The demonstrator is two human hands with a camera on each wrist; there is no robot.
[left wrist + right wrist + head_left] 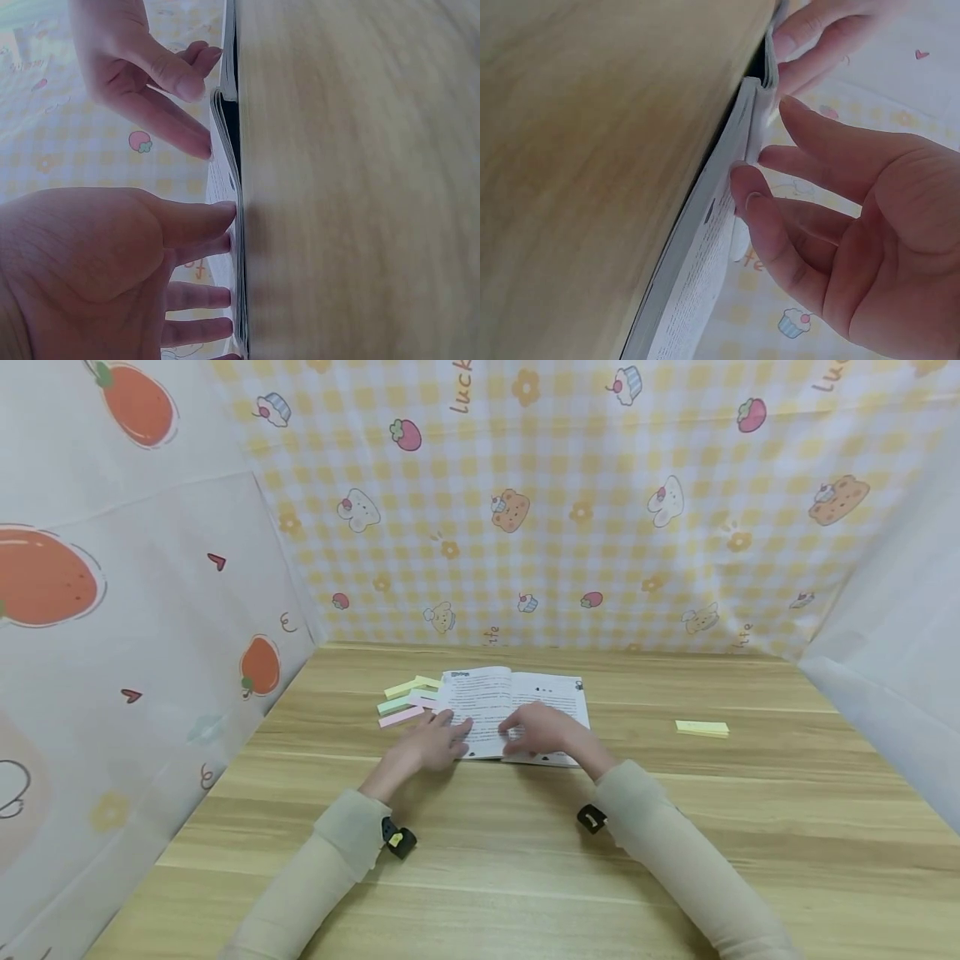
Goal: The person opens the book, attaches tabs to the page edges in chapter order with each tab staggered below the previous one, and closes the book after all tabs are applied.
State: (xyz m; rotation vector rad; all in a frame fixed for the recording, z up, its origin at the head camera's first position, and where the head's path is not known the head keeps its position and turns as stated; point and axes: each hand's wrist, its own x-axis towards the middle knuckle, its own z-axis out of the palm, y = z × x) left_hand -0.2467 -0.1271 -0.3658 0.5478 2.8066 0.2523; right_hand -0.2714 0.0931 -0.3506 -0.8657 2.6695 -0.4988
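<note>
An open book (480,692) with printed pages lies on the wooden table. On its left page my left hand (431,743) rests with fingers spread and fairly straight; the left wrist view shows those fingertips (221,214) touching the paper. Over the right page, close to the centre fold, is my right hand (546,727). Its thumb and index finger are extended while other fingers bend loosely against the page, and no pinch shows in the right wrist view. Coloured paper strips, yellow (401,688), green (393,705) and pink (402,717), lie at the book's left edge, some overlapping it.
A small yellow sticky-note pad (701,728) lies on the table (495,877) to the right of the book. Patterned cloth (555,552) hangs behind the table, with pale cloth along both sides. Each wrist wears a black camera (400,839).
</note>
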